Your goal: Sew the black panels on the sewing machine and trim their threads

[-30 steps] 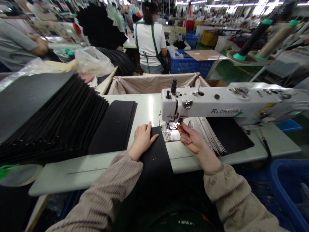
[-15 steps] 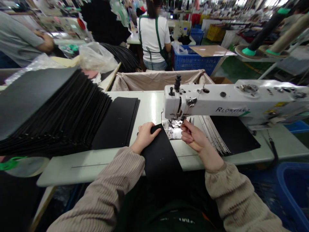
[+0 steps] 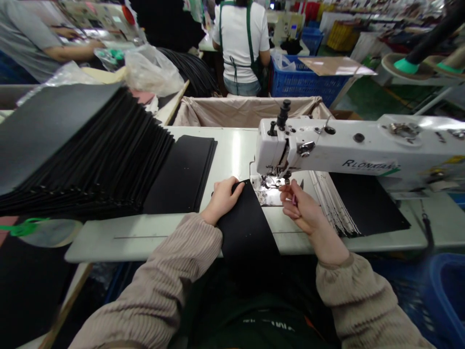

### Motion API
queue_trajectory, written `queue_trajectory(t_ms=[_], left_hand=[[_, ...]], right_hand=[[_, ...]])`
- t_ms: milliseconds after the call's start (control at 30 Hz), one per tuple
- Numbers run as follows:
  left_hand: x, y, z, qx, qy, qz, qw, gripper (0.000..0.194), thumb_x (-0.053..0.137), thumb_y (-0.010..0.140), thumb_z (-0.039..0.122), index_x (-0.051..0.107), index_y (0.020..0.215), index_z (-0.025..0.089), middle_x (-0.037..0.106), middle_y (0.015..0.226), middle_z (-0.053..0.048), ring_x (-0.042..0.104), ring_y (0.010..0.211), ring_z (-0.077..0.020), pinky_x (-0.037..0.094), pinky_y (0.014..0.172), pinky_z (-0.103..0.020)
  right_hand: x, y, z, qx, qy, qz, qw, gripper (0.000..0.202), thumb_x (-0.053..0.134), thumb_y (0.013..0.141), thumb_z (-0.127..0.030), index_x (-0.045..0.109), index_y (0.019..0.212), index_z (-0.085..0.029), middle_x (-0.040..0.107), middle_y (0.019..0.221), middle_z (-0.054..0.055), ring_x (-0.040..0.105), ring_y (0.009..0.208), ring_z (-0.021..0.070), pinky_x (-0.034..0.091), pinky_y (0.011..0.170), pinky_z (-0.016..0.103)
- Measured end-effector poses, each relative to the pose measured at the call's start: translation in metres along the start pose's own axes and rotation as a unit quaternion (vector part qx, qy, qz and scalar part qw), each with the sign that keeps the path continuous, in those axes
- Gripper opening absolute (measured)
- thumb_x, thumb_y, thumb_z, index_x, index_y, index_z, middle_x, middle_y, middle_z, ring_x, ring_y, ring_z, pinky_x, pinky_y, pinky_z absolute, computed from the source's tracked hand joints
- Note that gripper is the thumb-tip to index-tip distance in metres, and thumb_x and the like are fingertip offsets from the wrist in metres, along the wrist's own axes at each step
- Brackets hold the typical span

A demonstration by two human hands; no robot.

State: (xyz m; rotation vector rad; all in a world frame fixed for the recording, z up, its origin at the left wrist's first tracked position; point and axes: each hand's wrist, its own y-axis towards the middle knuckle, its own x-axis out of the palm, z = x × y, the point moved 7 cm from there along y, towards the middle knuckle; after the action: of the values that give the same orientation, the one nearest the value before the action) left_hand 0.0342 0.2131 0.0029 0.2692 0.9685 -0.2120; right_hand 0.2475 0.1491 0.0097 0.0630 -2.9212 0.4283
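My left hand [image 3: 225, 199] is closed on the upper end of a black panel [image 3: 250, 237], thumb on top. The panel hangs over the table's front edge toward my lap. Just right of the needle area of the sewing machine [image 3: 319, 145], my right hand [image 3: 303, 206] is closed, thumb and forefinger pinched together by the presser foot. Small thread snips [image 3: 294, 198] sit in that hand, with a pinkish handle between the fingers and a pointed blade sticking up behind. Whether the fingertips also pinch a thread is too small to tell.
A tall stack of black panels [image 3: 83, 150] leans at the left, beside a lower pile [image 3: 183, 169]. Panels with pale edges [image 3: 370, 203] lie under the machine arm. Behind the table is a cloth-lined bin [image 3: 232, 110]; a blue basket [image 3: 445, 291] stands at right. Two people work beyond.
My right hand has drawn slightly back from the needle area, and the snips' handle shows more. My left hand keeps its hold on the panel. The whole view has shifted a little.
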Motion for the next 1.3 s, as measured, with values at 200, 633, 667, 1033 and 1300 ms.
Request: queue_trajectory(t_ms=[200,633,667,1033,1300], left_hand=[[-0.002,0.000,0.001,0.001,-0.011,0.007,1.000,0.029,0.041,0.099,0.042,0.058,0.090,0.020,0.068,0.084,-0.001,0.063,0.082,-0.0212,0.037,0.085,-0.035],[-0.001,0.001,0.000,-0.008,-0.008,0.003,1.000,0.026,0.043,0.098,0.039,0.059,0.090,0.020,0.071,0.088,-0.003,0.064,0.086,-0.0227,0.036,0.084,-0.035],[0.000,0.001,-0.001,-0.009,-0.007,0.003,1.000,0.026,0.043,0.098,0.039,0.059,0.090,0.020,0.071,0.088,-0.004,0.064,0.087,-0.0232,0.036,0.084,-0.035],[0.001,0.002,-0.001,-0.007,0.003,0.001,1.000,0.026,0.042,0.099,0.038,0.058,0.087,0.021,0.070,0.087,-0.003,0.064,0.085,-0.0231,0.034,0.081,-0.035],[0.002,0.004,-0.004,-0.012,0.009,0.004,1.000,0.034,0.034,0.102,0.034,0.051,0.076,0.020,0.066,0.078,-0.003,0.061,0.076,-0.0207,0.031,0.074,-0.033]], right_hand=[[0.008,-0.008,0.019,-0.040,-0.433,0.011,0.901,0.041,0.039,0.096,-0.058,0.054,0.083,-0.022,0.057,0.069,0.001,0.051,0.064,0.0160,0.028,0.056,0.027],[0.037,0.016,0.009,-0.097,-0.654,-0.021,0.750,0.039,0.034,0.100,-0.049,0.058,0.086,-0.023,0.068,0.080,0.002,0.060,0.074,0.0173,0.025,0.061,0.029],[0.038,0.015,0.009,-0.107,-0.657,-0.019,0.746,0.038,0.034,0.101,-0.049,0.058,0.088,-0.023,0.068,0.081,0.002,0.060,0.074,0.0172,0.025,0.061,0.029],[0.045,0.016,0.002,-0.246,-0.707,-0.060,0.660,0.033,0.037,0.102,-0.042,0.057,0.085,-0.020,0.066,0.084,0.002,0.058,0.077,0.0160,0.024,0.064,0.030],[0.039,0.012,-0.011,-0.249,-0.749,-0.022,0.613,0.027,0.043,0.099,-0.042,0.054,0.087,-0.020,0.065,0.085,0.003,0.058,0.074,0.0177,0.022,0.061,0.032]])
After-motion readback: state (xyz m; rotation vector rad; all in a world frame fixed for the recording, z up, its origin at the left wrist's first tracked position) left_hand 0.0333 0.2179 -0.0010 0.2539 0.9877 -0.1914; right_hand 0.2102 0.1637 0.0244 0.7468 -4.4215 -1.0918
